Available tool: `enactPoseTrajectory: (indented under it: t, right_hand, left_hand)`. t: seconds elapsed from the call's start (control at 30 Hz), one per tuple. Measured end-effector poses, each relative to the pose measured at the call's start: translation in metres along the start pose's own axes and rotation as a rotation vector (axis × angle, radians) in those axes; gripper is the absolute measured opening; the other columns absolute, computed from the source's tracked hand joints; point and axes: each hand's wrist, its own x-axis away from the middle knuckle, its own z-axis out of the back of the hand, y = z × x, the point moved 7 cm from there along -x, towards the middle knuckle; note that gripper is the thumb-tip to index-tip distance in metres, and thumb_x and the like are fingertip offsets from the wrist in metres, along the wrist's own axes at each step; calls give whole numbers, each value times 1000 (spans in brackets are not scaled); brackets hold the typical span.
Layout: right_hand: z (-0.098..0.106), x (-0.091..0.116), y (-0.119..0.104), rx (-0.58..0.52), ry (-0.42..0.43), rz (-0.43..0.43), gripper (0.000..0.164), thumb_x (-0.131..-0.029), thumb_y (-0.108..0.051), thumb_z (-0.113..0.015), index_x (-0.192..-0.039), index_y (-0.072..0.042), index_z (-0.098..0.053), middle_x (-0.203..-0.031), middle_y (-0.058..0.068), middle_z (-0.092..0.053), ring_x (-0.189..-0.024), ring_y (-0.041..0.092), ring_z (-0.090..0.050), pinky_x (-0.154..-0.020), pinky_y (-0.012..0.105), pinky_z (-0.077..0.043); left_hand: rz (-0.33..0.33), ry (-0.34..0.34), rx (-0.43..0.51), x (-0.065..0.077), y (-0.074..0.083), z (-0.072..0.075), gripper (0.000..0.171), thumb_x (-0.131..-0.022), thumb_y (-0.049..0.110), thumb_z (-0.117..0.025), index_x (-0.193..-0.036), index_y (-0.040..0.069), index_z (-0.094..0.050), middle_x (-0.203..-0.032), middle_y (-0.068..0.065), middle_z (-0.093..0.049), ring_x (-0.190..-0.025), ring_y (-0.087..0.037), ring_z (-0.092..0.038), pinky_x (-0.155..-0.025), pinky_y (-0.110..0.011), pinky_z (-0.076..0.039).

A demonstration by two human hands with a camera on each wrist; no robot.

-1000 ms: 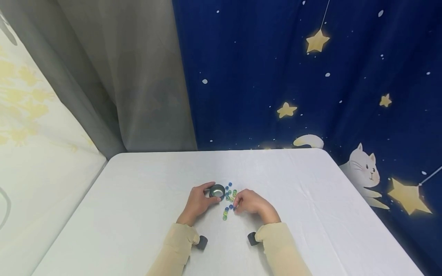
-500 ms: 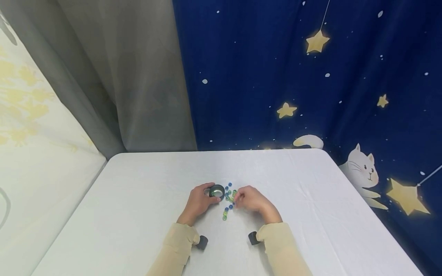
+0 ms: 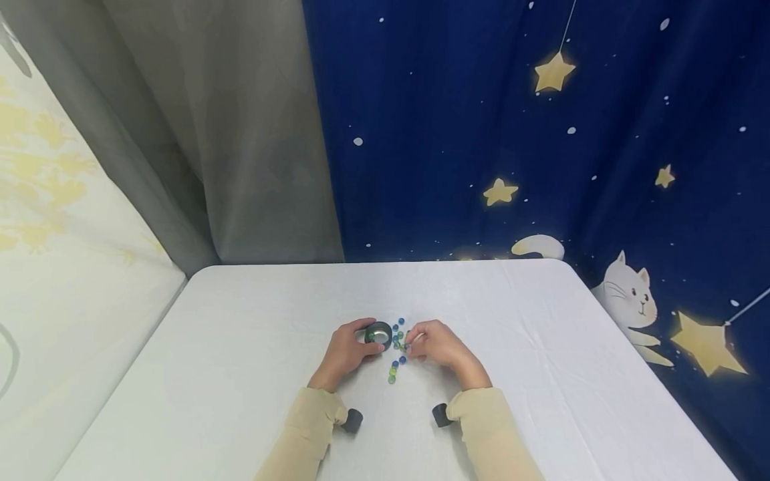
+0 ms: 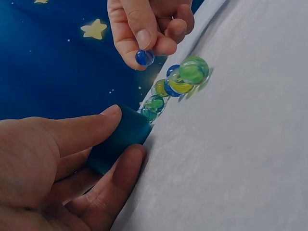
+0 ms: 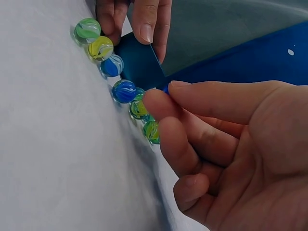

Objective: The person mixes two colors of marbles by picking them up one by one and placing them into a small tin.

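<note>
My left hand [image 3: 347, 347] grips a small round dark tin [image 3: 378, 335] by its sides, fingers behind and thumb in front. The tin stands upright on the table, its shiny inner bottom showing in the head view. Between thumb and index finger, my right hand [image 3: 438, 345] pinches a blue marble [image 4: 144, 57], held above the table in the left wrist view. Loose glass marbles in blue, green and yellow lie between the hands. Among them are a green marble [image 5: 87, 31], a yellow marble [image 5: 100, 48] and a blue marble [image 5: 124, 91]. My right fingers partly hide some.
A white cloth covers the table [image 3: 271, 300]. Behind its far edge hang a grey curtain [image 3: 259, 133] and a dark blue curtain [image 3: 433, 133] with stars. Each forearm wears a black wrist device, one near the left sleeve [image 3: 307, 421], one near the right sleeve [image 3: 490, 421].
My right hand has lifted the blue marble off the table and shifted it slightly away from my body. My left hand and the tin have stayed nearly still.
</note>
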Motion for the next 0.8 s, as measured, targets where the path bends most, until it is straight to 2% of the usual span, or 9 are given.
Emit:
enactPoseTrajectory:
  t: [0.17,0.37,0.6,0.8]
  right_hand:
    - [1,-1,-2,-2,23,20,13,-78,-3,-71,-90,-8,-71,-66,0,-65,-61,17,-59,-60,30,-46]
    - [2,-3,-2,-22,45,51,20,-79,2,-66,-95,-10,-70,-75,2,-71,-68,17,-64,-67,33,-50]
    - [3,-2,-7,-37,88,89,23,-82,2,-68,-102,-7,-70,-79,0,-72,-80,14,-66,-84,41,-50]
    - [1,-5,-7,-83,101,108,25,-85,0,-70,-109,-6,-69,-85,2,-73,-89,16,-67,-93,46,-48]
  left_hand:
    - [2,-2,4,0,0,1,60,-74,22,-84,-129,12,-63,-133,-12,-59,-130,-36,-45,-109,-51,-33]
    - [3,-2,7,1,1,2,60,-74,22,-84,-129,12,-63,-133,-11,-59,-130,-35,-46,-109,-51,-33]
    - [10,-5,10,0,0,2,60,-74,23,-84,-129,12,-63,-133,-11,-59,-130,-35,-46,-109,-51,-33]
    - [9,-14,14,0,0,2,61,-73,23,-85,-129,12,-63,-133,-11,-59,-131,-35,-45,-110,-52,-32]
